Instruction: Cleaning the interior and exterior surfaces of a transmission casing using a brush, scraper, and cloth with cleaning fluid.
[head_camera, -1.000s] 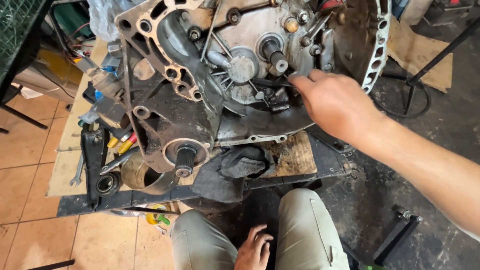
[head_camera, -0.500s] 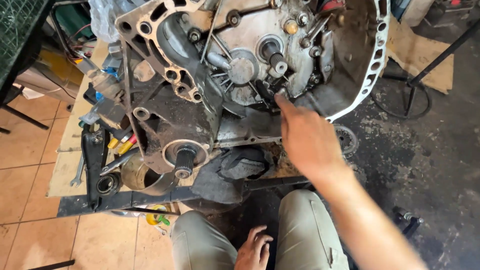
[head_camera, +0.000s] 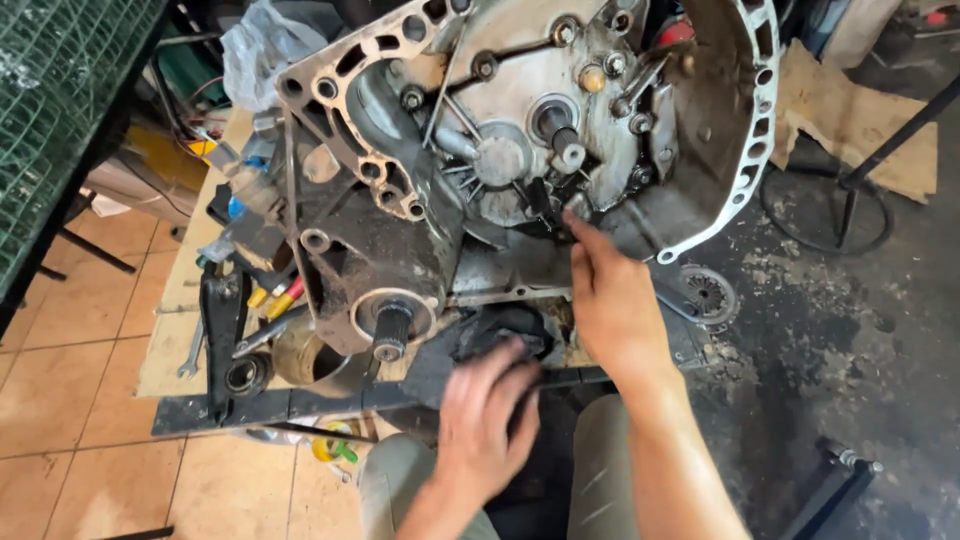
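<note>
- A large grimy gearbox housing (head_camera: 520, 160) stood on the low worktop (head_camera: 190, 300), filling the upper middle of the view, its bell-shaped opening toward 2 o'clock.
- The right hand (head_camera: 612, 300) reached up from 5 o'clock, its fingers (head_camera: 582, 232) stretched out and apart, fingertips touching the dark parts just below the central shaft (head_camera: 560, 135); it gripped nothing that could be seen.
- The left hand (head_camera: 490, 410) came in from 6 o'clock, fingers spread and laid on a crumpled black rag (head_camera: 490, 335) at the worktop's near edge, below the housing; whether it clamped the rag could not be told.
- A splined stub shaft (head_camera: 390, 330) stuck out of the housing at 9 o'clock from the left hand.
- Loose tools, a spanner (head_camera: 192, 352) among them, lay on the worktop toward 9 o'clock.
- A round clutch disc (head_camera: 708, 295) lay on the dark floor just at 3 o'clock from the right hand.
</note>
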